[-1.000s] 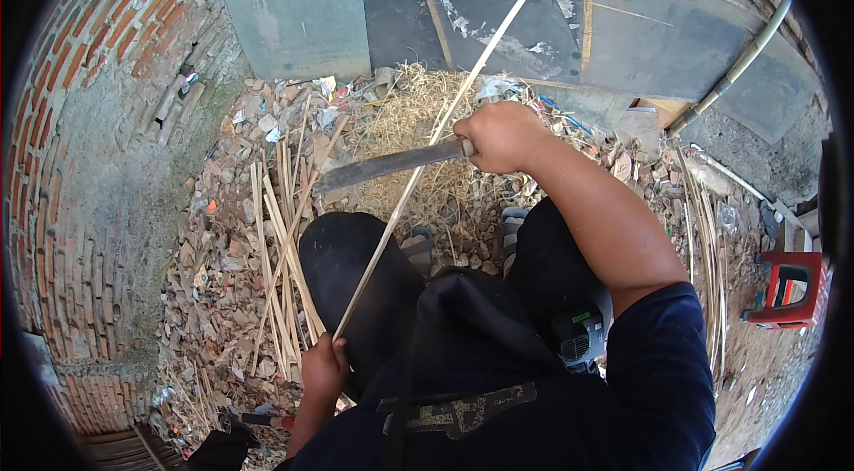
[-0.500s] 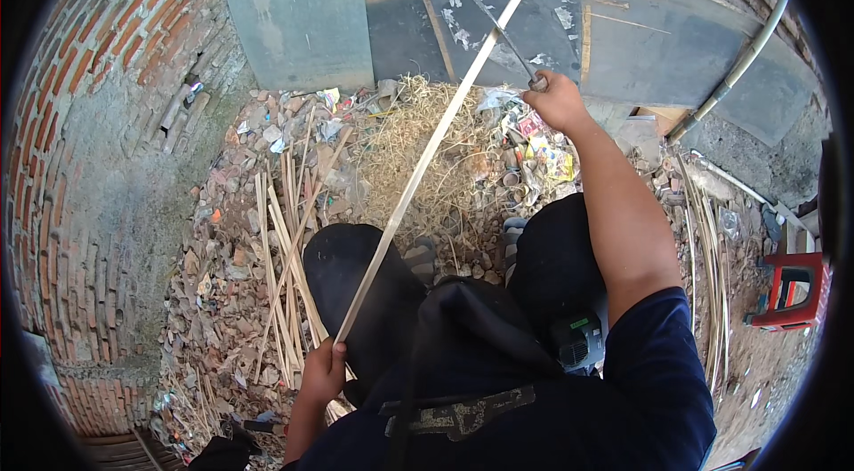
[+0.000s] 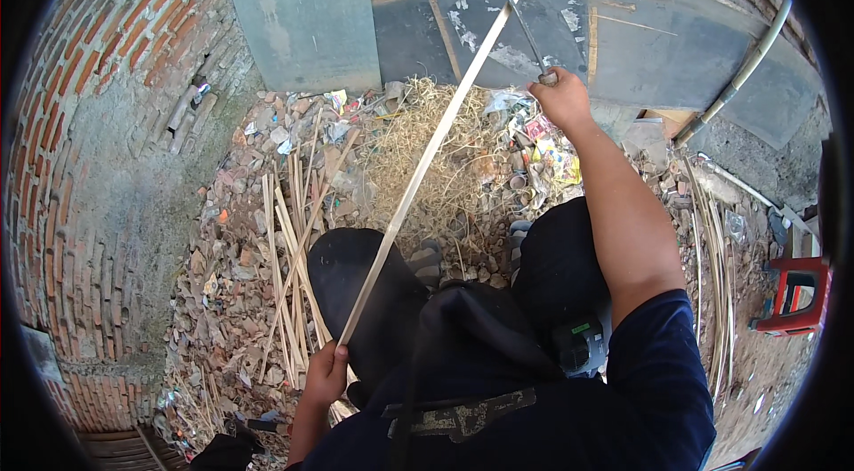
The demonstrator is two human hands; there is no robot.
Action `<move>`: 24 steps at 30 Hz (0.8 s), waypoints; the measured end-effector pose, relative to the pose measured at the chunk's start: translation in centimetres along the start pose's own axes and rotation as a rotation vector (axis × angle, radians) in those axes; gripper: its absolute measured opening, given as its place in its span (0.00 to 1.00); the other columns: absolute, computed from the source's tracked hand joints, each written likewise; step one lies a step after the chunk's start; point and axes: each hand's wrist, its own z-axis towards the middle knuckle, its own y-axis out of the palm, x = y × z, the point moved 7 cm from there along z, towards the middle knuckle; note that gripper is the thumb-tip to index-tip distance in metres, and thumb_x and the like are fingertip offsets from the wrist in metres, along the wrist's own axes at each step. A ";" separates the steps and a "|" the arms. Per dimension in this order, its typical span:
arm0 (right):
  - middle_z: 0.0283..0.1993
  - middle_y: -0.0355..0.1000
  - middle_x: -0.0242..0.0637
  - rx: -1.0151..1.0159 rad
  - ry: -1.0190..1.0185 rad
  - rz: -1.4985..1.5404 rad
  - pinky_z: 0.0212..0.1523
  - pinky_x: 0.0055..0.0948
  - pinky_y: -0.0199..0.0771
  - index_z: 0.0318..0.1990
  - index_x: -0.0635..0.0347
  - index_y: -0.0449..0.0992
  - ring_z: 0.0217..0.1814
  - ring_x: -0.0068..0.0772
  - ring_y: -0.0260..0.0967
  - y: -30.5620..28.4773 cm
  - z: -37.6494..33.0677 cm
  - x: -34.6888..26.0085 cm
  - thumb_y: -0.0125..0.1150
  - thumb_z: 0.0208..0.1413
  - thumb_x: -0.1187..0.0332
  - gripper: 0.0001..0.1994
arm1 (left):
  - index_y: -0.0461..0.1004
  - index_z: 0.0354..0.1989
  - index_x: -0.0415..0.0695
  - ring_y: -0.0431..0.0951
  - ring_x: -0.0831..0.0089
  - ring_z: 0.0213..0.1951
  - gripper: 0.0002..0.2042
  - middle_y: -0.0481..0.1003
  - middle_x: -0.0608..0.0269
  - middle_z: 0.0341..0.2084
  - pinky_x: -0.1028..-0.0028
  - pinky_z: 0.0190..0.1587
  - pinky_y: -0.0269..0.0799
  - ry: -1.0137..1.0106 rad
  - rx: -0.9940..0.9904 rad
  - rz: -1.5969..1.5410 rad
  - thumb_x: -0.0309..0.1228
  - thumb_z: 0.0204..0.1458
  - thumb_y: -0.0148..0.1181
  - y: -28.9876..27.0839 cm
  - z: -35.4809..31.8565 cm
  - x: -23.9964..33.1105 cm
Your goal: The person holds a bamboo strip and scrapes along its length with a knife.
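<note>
A long pale strip of split bamboo or wood point(image 3: 436, 148) slants from beside my left knee up to the far boards. My left hand point(image 3: 326, 373) is closed round its near end, thumb along the strip. My right hand point(image 3: 563, 104), arm stretched forward, grips the handle of a long narrow-bladed knife point(image 3: 525, 24). The blade points away and to the left, crossing the strip close to its far end. Whether the edge touches the strip I cannot tell. Below the strip, between my feet and the boards, lies a heap of curly shavings point(image 3: 396, 151).
More pale strips point(image 3: 283, 293) lie on the rubble by my left knee, and others point(image 3: 719, 284) lie at the right. A red plastic stool point(image 3: 794, 297) stands far right. Upright boards point(image 3: 302, 17), a leaning pole point(image 3: 737, 75) and a brick wall point(image 3: 98, 195) bound the area.
The knife has swung more upright, its tip shifting right and farther away. My right hand has moved slightly right. The strip and my left hand have hardly moved.
</note>
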 end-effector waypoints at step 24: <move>0.24 0.71 0.31 0.028 0.054 0.287 0.25 0.29 0.66 0.35 0.63 0.74 0.22 0.23 0.65 -0.2 1.1 4.4 0.70 0.53 0.63 0.13 | 0.67 0.28 0.39 0.66 0.76 0.18 0.16 0.67 0.63 0.14 0.71 0.23 0.62 -0.086 0.562 0.134 0.37 0.64 0.58 -6.6 -0.8 -3.6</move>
